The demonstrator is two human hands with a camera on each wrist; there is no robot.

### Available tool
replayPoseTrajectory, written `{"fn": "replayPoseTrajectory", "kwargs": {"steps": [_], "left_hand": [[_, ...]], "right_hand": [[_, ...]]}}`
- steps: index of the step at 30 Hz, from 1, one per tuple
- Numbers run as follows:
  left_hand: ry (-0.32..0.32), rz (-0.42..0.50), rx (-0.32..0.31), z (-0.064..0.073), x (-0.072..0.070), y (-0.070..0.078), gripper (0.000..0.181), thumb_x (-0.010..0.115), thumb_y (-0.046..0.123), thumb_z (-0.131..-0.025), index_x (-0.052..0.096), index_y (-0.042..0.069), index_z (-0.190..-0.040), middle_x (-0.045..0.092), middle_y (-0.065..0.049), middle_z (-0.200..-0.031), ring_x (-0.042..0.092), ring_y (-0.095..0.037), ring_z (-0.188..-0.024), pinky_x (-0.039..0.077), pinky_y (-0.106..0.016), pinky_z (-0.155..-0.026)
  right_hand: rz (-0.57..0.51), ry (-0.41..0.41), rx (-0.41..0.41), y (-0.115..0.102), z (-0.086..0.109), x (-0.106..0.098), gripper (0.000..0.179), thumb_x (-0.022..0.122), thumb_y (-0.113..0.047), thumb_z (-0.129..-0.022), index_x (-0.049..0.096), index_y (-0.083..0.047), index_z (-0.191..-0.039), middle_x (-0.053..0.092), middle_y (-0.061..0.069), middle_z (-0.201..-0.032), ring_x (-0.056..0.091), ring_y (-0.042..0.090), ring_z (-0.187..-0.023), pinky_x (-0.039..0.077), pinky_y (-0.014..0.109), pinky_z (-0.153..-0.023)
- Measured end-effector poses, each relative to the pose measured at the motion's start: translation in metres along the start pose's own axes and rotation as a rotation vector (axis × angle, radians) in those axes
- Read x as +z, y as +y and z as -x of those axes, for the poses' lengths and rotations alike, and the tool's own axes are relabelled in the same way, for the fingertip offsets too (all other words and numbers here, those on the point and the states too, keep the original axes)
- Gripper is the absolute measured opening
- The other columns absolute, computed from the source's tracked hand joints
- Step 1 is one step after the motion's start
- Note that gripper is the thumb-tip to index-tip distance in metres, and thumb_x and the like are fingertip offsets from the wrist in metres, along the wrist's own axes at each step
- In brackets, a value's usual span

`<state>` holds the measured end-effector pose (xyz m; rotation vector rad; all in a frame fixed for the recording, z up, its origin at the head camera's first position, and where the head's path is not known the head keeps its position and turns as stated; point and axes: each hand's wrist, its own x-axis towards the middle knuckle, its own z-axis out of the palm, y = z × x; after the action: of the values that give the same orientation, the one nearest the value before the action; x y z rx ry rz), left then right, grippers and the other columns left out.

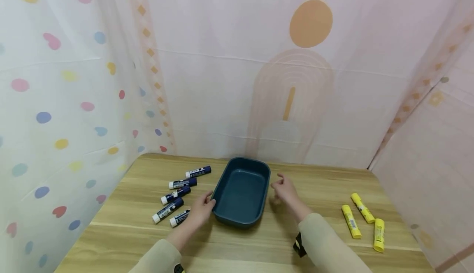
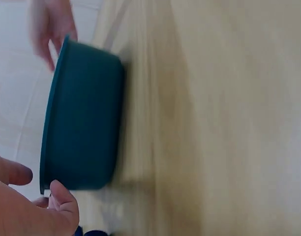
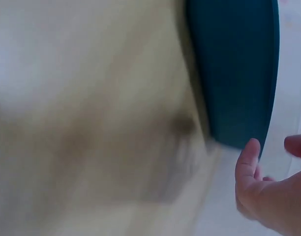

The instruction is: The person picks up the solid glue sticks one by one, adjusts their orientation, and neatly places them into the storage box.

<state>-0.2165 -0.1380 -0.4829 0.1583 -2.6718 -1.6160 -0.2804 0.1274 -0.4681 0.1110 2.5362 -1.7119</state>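
Observation:
A dark teal rectangular tray (image 1: 240, 219) with raised walls stands on the wooden table. My left hand (image 1: 201, 210) is at its left side, fingertips by the rim; the left wrist view shows the thumb and fingers spread apart around the tray's corner (image 2: 81, 123), and whether they touch it I cannot tell. To the right of the tray, my right hand (image 1: 286, 190) hovers a small gap from the wall, fingers loosely bent and holding nothing. In the right wrist view a fingertip (image 3: 251, 147) overlaps the tray's end (image 3: 234, 73).
Several dark blue glue sticks with white caps (image 1: 168, 210) lie left of the tray, one partly hidden by my left hand. At the right lie three yellow glue sticks (image 1: 351, 221). A patterned curtain (image 1: 222, 100) hangs behind the wooden table (image 1: 237, 252).

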Motion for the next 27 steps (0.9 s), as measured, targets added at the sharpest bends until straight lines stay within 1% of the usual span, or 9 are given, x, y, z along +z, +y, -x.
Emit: {"fn": "replayPoseTrajectory", "kwargs": {"steps": [2, 4, 6, 8, 12, 15, 18, 22, 27], "left_hand": [[0.016, 0.028, -0.01, 0.008, 0.003, 0.001, 0.044, 0.05, 0.005, -0.092, 0.044, -0.013, -0.132, 0.056, -0.016, -0.092, 0.053, -0.024, -0.084, 0.043, -0.03, -0.07], [0.033, 0.062, -0.035, 0.015, 0.005, 0.003, 0.047, 0.052, 0.005, -0.091, 0.043, -0.012, -0.133, 0.052, -0.013, -0.09, 0.05, -0.021, -0.082, 0.04, -0.027, -0.069], [0.042, 0.117, -0.06, 0.022, 0.008, 0.005, 0.05, 0.052, 0.004, -0.09, 0.039, -0.013, -0.135, 0.046, -0.012, -0.089, 0.047, -0.021, -0.079, 0.042, -0.029, -0.068], [0.041, 0.187, -0.097, 0.027, 0.01, 0.006, 0.053, 0.051, 0.002, -0.09, 0.035, -0.013, -0.138, 0.044, -0.013, -0.093, 0.047, -0.02, -0.08, 0.045, -0.031, -0.068], [0.025, 0.274, -0.134, 0.033, 0.018, 0.008, 0.057, 0.049, -0.002, -0.09, 0.028, -0.011, -0.142, 0.045, -0.017, -0.098, 0.05, -0.018, -0.077, 0.05, -0.034, -0.065], [0.021, 0.298, -0.141, 0.034, 0.025, 0.009, 0.059, 0.049, -0.004, -0.089, 0.027, -0.009, -0.144, 0.046, -0.019, -0.101, 0.051, -0.018, -0.078, 0.049, -0.03, -0.063], [0.02, 0.32, -0.15, 0.033, 0.03, 0.01, 0.058, 0.048, -0.004, -0.091, 0.026, -0.007, -0.144, 0.045, -0.02, -0.102, 0.05, -0.018, -0.079, 0.047, -0.027, -0.063], [0.027, 0.344, -0.163, 0.032, 0.034, 0.012, 0.057, 0.048, -0.005, -0.092, 0.026, -0.007, -0.144, 0.043, -0.018, -0.1, 0.048, -0.017, -0.078, 0.048, -0.026, -0.063], [0.041, 0.354, -0.155, 0.029, 0.036, 0.013, 0.055, 0.046, -0.006, -0.093, 0.026, -0.009, -0.144, 0.042, -0.016, -0.101, 0.048, -0.017, -0.077, 0.048, -0.024, -0.062]], "right_hand": [[0.14, -0.011, -0.05, -0.004, -0.013, -0.008, 0.056, 0.052, -0.007, -0.091, 0.033, 0.007, -0.141, 0.052, 0.023, -0.115, 0.057, 0.036, -0.096, 0.051, 0.045, -0.083], [0.27, -0.033, -0.111, -0.008, -0.025, -0.014, 0.055, 0.052, -0.011, -0.093, 0.033, 0.007, -0.141, 0.048, 0.03, -0.126, 0.051, 0.043, -0.113, 0.044, 0.051, -0.094], [0.37, -0.059, -0.156, -0.012, -0.035, -0.017, 0.054, 0.051, -0.015, -0.095, 0.033, 0.007, -0.141, 0.044, 0.032, -0.134, 0.043, 0.045, -0.123, 0.037, 0.055, -0.101], [0.414, -0.089, -0.18, -0.016, -0.043, -0.015, 0.054, 0.05, -0.015, -0.096, 0.033, 0.007, -0.142, 0.042, 0.032, -0.137, 0.041, 0.045, -0.126, 0.035, 0.054, -0.104], [0.432, -0.122, -0.17, -0.021, -0.051, -0.01, 0.054, 0.047, -0.015, -0.097, 0.03, 0.007, -0.143, 0.036, 0.029, -0.143, 0.034, 0.043, -0.133, 0.029, 0.052, -0.109], [0.425, -0.124, -0.155, -0.023, -0.053, -0.005, 0.052, 0.044, -0.014, -0.098, 0.029, 0.007, -0.144, 0.032, 0.028, -0.147, 0.029, 0.042, -0.136, 0.025, 0.051, -0.112], [0.429, -0.108, -0.157, -0.024, -0.053, -0.002, 0.049, 0.041, -0.01, -0.099, 0.03, 0.008, -0.143, 0.031, 0.027, -0.147, 0.028, 0.042, -0.137, 0.025, 0.051, -0.112], [0.437, -0.082, -0.185, -0.021, -0.053, -0.001, 0.045, 0.039, -0.005, -0.097, 0.036, 0.009, -0.14, 0.036, 0.028, -0.144, 0.031, 0.041, -0.135, 0.027, 0.05, -0.111], [0.438, -0.031, -0.231, -0.012, -0.054, -0.007, 0.042, 0.04, 0.0, -0.095, 0.043, 0.01, -0.135, 0.045, 0.03, -0.137, 0.041, 0.042, -0.129, 0.034, 0.05, -0.107]]}}
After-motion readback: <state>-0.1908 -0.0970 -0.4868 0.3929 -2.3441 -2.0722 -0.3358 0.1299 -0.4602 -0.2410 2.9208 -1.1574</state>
